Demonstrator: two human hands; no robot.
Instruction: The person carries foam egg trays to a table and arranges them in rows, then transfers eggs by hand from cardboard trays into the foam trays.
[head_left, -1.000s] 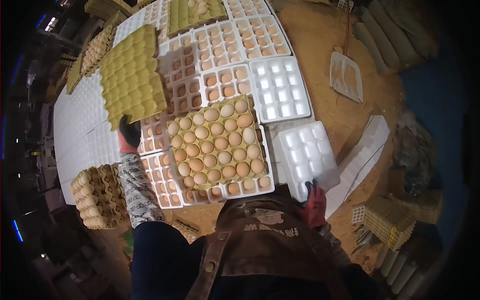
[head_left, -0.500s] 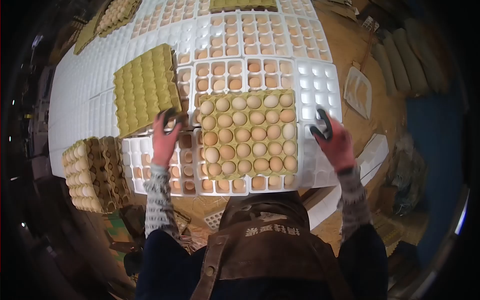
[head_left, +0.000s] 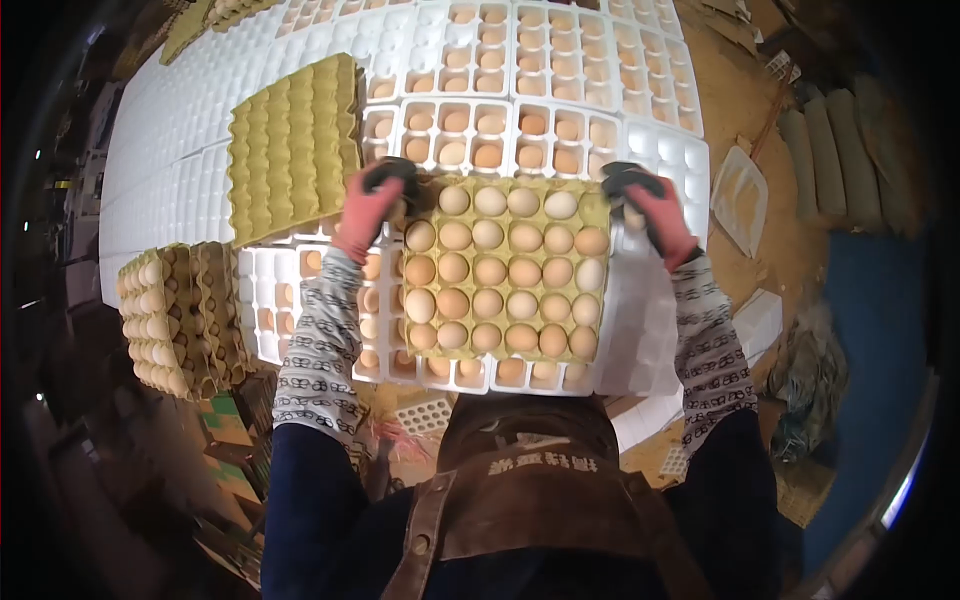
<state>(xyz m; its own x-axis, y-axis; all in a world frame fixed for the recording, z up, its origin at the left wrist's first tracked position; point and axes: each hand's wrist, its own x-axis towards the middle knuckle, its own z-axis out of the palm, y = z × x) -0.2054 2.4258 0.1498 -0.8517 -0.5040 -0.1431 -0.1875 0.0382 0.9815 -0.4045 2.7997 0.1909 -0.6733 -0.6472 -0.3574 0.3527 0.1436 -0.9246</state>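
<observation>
The egg tray (head_left: 594, 208) is yellow — gloves (head_left: 668, 217) pink and black, sleeves (head_left: 318, 345) white, black-patterned.

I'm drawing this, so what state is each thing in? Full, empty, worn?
Left hand: gloved, curled, grip unclear.
Right hand: gloved, curled, grip unclear.
Yellow egg tray between the hands: mostly full, far right corner cell looks bare.
Yellow egg tray at upper left: no eggs showing.
White foam egg cartons: some cells filled, others bare.
Brown apron: worn.
</observation>
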